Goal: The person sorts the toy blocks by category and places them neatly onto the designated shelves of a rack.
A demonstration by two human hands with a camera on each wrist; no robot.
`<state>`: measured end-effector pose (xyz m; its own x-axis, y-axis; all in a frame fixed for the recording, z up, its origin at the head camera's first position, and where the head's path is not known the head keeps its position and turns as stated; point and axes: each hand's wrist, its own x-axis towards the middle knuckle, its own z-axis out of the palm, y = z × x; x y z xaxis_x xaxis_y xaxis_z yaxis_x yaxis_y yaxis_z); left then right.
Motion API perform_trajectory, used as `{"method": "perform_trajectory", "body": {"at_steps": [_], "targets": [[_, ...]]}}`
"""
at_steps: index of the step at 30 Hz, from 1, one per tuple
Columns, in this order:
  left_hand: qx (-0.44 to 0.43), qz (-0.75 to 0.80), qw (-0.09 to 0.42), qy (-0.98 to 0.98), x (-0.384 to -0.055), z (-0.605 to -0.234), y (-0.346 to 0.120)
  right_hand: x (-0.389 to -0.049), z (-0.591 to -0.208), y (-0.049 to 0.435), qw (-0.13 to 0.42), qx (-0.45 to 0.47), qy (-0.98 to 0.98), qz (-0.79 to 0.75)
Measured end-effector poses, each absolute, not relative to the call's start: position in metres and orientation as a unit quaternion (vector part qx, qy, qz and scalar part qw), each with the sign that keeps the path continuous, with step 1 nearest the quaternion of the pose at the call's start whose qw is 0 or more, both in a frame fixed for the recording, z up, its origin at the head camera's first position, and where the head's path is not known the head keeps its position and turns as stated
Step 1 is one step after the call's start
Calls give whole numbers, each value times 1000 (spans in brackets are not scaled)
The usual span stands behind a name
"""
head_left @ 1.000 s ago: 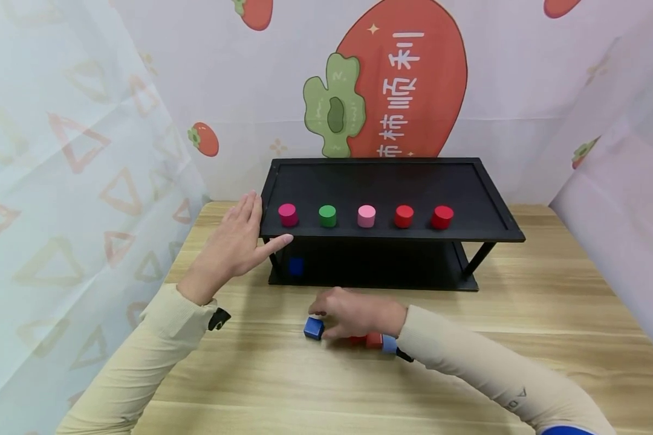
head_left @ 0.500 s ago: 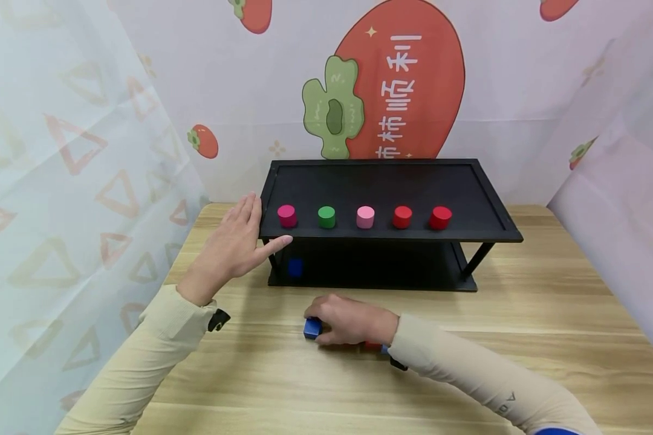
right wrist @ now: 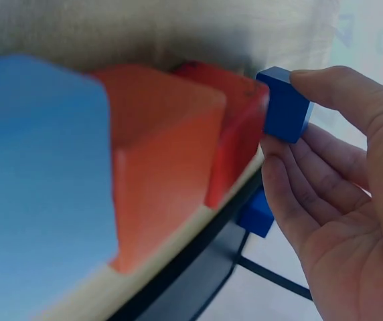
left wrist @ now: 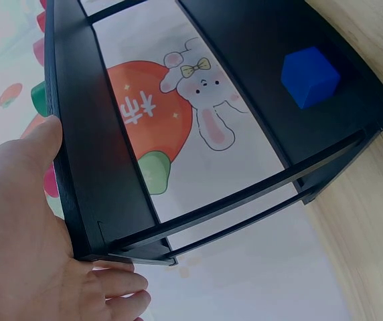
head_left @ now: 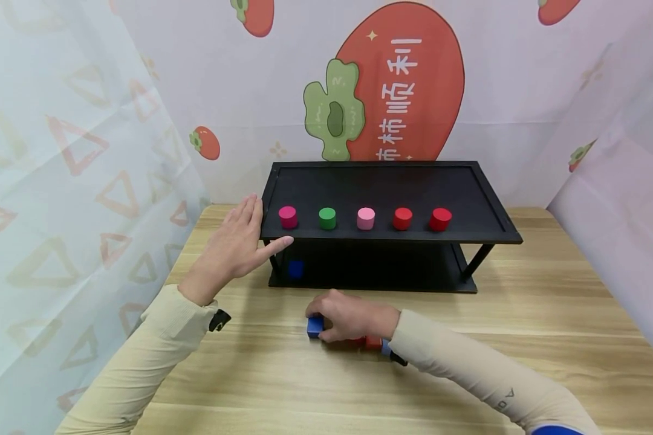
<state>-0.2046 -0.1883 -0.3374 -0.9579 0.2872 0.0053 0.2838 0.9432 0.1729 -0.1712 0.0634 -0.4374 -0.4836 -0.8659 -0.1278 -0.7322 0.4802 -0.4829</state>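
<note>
A dark blue block point(head_left: 315, 327) is pinched between the thumb and fingers of my right hand point(head_left: 349, 315), low over the table in front of the black two-tier shelf point(head_left: 381, 181). In the right wrist view, that block point(right wrist: 286, 105) is beside a red block point(right wrist: 242, 127). My left hand point(head_left: 231, 241) rests against the shelf's upper left corner, fingers straight along the side and thumb over the front edge. On the lower tier at the left sits another blue block point(left wrist: 310, 77).
On the upper tier stands a row of several cylinders, among them a magenta one point(head_left: 288, 217), a green one point(head_left: 327, 219) and a pink one point(head_left: 366, 219). An orange-red block point(right wrist: 168, 147) and a light blue block point(right wrist: 41, 187) line up beside the red one.
My right hand has closed its thumb and fingers on the dark blue block, which has shifted slightly. My left hand stays at the shelf corner.
</note>
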Motion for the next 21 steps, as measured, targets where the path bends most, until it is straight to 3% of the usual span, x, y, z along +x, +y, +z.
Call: {"method": "perform_trajectory", "body": {"at_steps": [21], "targets": [[141,80,12,987,-204,-336,-189,-216,-395,76,153,-453,860,-181]]}}
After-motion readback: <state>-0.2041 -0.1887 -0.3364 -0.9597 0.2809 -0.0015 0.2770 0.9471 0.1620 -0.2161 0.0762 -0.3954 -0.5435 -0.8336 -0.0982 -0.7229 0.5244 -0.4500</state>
